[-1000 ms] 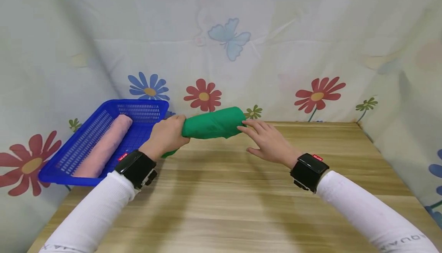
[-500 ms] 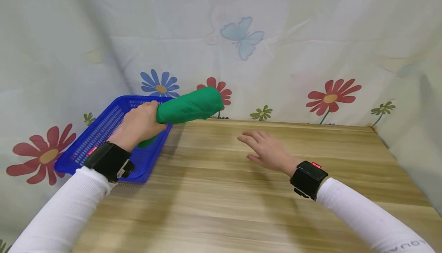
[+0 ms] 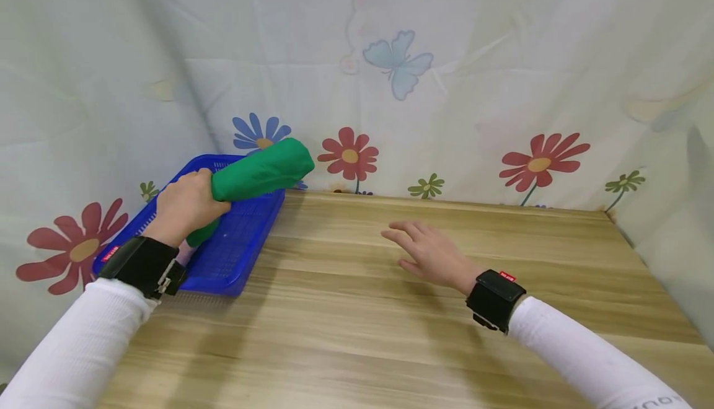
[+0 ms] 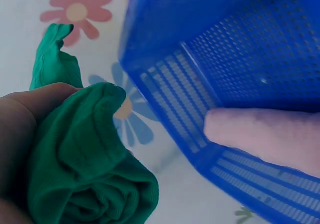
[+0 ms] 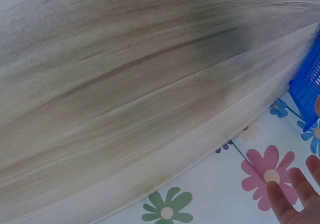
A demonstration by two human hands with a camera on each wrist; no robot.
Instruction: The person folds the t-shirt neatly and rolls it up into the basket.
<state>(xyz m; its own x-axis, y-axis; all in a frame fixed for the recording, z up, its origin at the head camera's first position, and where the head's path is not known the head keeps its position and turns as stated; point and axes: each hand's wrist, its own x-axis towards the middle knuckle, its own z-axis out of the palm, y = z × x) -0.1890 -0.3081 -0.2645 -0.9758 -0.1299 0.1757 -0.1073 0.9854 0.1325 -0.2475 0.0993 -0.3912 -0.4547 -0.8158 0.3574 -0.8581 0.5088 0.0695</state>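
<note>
My left hand (image 3: 186, 206) grips a rolled green cloth (image 3: 264, 169) around its near part, holding it over the blue plastic basket (image 3: 259, 235). In the left wrist view the roll's spiral end (image 4: 105, 199) faces the camera, with a loose flap sticking out beyond the fingers. A rolled pink cloth (image 4: 265, 134) lies inside the basket; from the head it is mostly hidden behind my left hand and wrist. My right hand (image 3: 432, 254) hovers over the wooden table with fingers spread loosely, holding nothing. Its fingertips (image 5: 280, 199) show at the corner of the right wrist view.
The wooden table (image 3: 334, 310) stretches across the front and right. Behind it hangs a white curtain (image 3: 474, 99) printed with flowers and a butterfly, which also closes in both sides. The basket stands at the table's left, near the curtain.
My left hand has carried the green cloth roll leftward, from the table's middle to over the basket. The right hand has come away from the roll's end and stays near its place.
</note>
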